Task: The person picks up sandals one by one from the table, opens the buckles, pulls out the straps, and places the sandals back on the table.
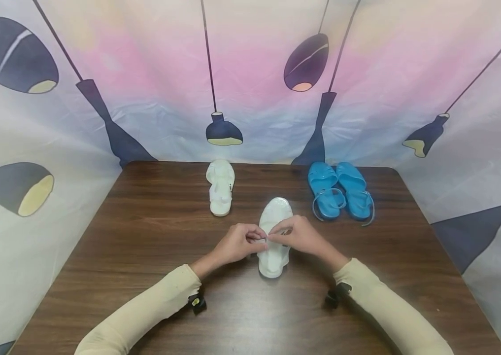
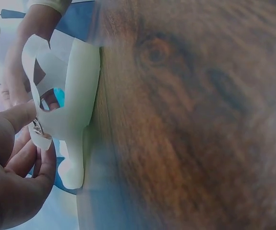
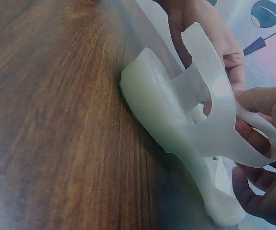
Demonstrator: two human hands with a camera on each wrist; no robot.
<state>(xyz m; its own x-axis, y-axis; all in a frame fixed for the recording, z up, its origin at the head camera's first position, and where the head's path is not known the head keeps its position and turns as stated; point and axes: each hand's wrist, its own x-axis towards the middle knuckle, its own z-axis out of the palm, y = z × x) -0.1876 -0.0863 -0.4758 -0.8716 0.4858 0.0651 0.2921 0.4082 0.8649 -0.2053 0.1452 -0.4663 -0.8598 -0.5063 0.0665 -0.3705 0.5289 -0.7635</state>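
Observation:
A white sandal (image 1: 276,209) lies on the brown table between my two hands. My left hand (image 1: 238,242) pinches its strap at the left side; in the left wrist view a small metal buckle (image 2: 38,127) shows beside the thumb and fingers. From the right, my right hand (image 1: 302,236) holds a looped strap (image 3: 274,143) of the same sandal between thumb and fingers. The two sets of fingertips nearly meet above the sandal. Where exactly the strap end runs between them is partly hidden by the fingers.
Another white sandal (image 1: 220,190) lies farther back on the table (image 1: 157,212), to the left. A pair of blue sandals (image 1: 322,178) stands at the back right. Behind the table hangs a cloth (image 1: 259,74) printed with lamps.

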